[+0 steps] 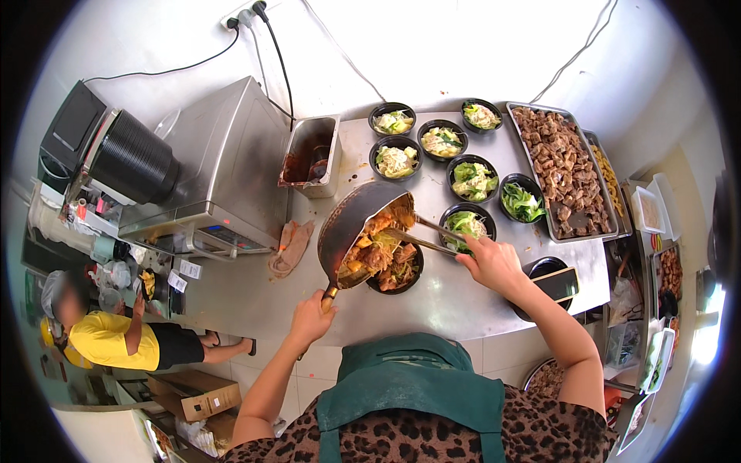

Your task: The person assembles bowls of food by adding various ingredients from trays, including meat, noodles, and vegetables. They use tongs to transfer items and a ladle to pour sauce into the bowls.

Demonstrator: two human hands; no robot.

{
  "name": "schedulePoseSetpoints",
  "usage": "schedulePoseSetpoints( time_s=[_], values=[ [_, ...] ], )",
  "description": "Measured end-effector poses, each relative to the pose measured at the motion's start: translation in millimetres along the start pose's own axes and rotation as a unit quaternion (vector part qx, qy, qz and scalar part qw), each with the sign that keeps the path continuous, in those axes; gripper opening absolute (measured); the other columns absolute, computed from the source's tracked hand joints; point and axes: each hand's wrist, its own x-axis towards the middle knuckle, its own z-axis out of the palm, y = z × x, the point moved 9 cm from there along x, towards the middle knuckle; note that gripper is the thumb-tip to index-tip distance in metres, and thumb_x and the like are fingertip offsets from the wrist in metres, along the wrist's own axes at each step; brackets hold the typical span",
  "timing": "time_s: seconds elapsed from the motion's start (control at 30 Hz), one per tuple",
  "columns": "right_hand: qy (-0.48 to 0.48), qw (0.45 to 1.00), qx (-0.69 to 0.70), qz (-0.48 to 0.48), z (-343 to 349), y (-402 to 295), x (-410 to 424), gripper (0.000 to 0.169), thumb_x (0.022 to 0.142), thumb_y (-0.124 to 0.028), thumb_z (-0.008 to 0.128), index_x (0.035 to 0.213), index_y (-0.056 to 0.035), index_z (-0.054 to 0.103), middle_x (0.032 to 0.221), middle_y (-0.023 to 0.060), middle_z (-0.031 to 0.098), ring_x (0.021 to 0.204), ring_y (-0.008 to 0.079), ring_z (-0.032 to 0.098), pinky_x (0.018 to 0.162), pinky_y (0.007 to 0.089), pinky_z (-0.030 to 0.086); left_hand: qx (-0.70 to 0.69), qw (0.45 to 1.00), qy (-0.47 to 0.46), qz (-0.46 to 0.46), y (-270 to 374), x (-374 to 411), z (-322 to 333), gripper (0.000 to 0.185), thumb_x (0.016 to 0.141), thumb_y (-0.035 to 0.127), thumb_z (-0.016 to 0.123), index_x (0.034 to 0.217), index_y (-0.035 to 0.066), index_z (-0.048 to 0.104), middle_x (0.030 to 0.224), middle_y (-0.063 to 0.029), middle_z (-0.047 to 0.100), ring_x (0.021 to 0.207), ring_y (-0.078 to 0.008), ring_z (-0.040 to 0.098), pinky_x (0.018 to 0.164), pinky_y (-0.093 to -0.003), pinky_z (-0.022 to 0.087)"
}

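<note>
My left hand (312,317) grips the wooden handle of a dark, deep pan (356,223), which is tilted on its side over a black bowl (418,275). Meat chunks and yellow pieces in sauce (373,252) lie at the pan's mouth, and similar food is in the bowl beneath. My right hand (492,260) holds metal tongs (431,238); their tips are in the food at the pan's mouth. Just behind the tongs stands a black bowl of lettuce and sprouts (463,227), with several more black bowls of vegetables (396,161) farther back.
A metal tray of meat chunks (564,168) stands at the back right. A phone (557,285) rests on black bowls at right. At left are a steel sauce container (321,156), a cloth (289,249) and a microwave oven (214,173). A person in yellow (116,341) stands far left.
</note>
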Motion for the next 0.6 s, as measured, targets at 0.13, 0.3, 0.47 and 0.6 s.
schedulePoseSetpoints(
  time_s=[0.13,0.3,0.47,0.6],
  values=[
    [-0.019,0.999,0.035,-0.011,27.0,0.5,18.7,0.048,0.089,-0.042,0.058,0.115,-0.0019,0.056,0.085,0.0194,0.065,0.071,0.0385,0.064,0.062,0.0456,0.053,0.0,1.0,-0.027,0.012,9.6,-4.9,7.5,0.034,0.081,0.029,0.069,0.099,0.003,0.055,0.072,-0.0238,0.063,0.071,-0.0461,0.061,0.064,-0.0521,0.048],
    [-0.132,0.989,0.061,0.0,79.1,-3.1,9.3,0.044,0.091,-0.043,0.054,0.105,-0.0015,0.057,0.078,0.0197,0.064,0.072,0.0394,0.064,0.063,0.0473,0.053,0.012,1.0,-0.018,0.021,-1.6,-6.7,27.9,0.034,0.083,0.03,0.067,0.101,0.004,0.054,0.069,-0.0227,0.063,0.068,-0.0458,0.062,0.063,-0.0525,0.049],
    [-0.089,0.993,0.075,0.018,96.5,2.9,-17.1,0.038,0.091,-0.041,0.056,0.103,-0.0053,0.057,0.077,0.0169,0.063,0.064,0.0379,0.063,0.057,0.0473,0.051,0.059,0.998,0.009,0.01,-4.6,-0.4,29.8,0.031,0.084,0.029,0.066,0.102,0.007,0.054,0.068,-0.0215,0.063,0.066,-0.0452,0.062,0.061,-0.0532,0.049],
    [-0.061,0.996,0.044,0.038,87.5,-4.3,-40.3,0.039,0.09,-0.039,0.059,0.11,-0.0061,0.058,0.076,0.015,0.061,0.06,0.0374,0.062,0.052,0.0463,0.05,0.059,0.998,0.031,0.011,-19.5,5.0,26.4,0.032,0.083,0.03,0.066,0.102,0.008,0.054,0.068,-0.0213,0.063,0.067,-0.044,0.063,0.061,-0.0521,0.049]
  ],
)
